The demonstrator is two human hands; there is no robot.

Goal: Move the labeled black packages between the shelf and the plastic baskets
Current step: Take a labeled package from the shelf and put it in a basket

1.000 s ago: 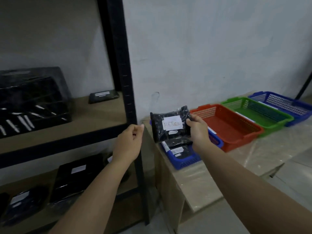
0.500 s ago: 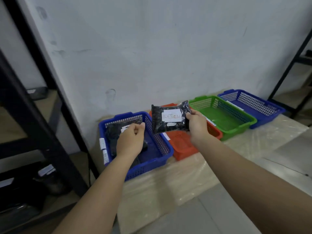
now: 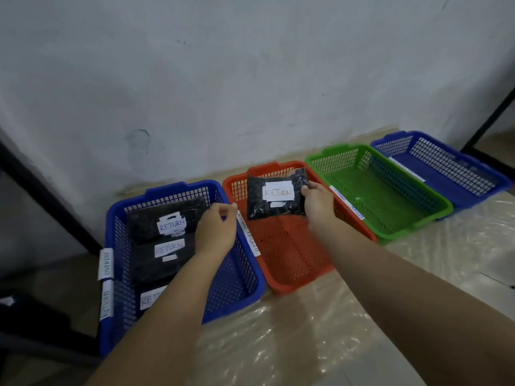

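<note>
My right hand (image 3: pixel 317 207) grips a black package (image 3: pixel 276 197) with a white label reading RETURN by its right edge, held above the back half of the red basket (image 3: pixel 289 263). My left hand (image 3: pixel 216 231) hovers over the right side of the near blue basket (image 3: pixel 239 280), fingers curled with nothing in them. Inside that blue basket lie three black packages labelled RETURN (image 3: pixel 167 227); the nearest one is partly hidden by my left forearm. The red basket's floor shows bare under the held package.
A green basket (image 3: pixel 379 196) and a second blue basket (image 3: pixel 443 168) stand further right along the wall, both holding nothing. All four rest on a plastic-covered tabletop (image 3: pixel 292 338). Black shelf posts stand at the far left (image 3: pixel 41 190) and far right (image 3: pixel 490 118).
The view has swung right from the shelf to the baskets and moved closer. My right hand carried the package over the red basket; my left hand stays above the near blue basket.
</note>
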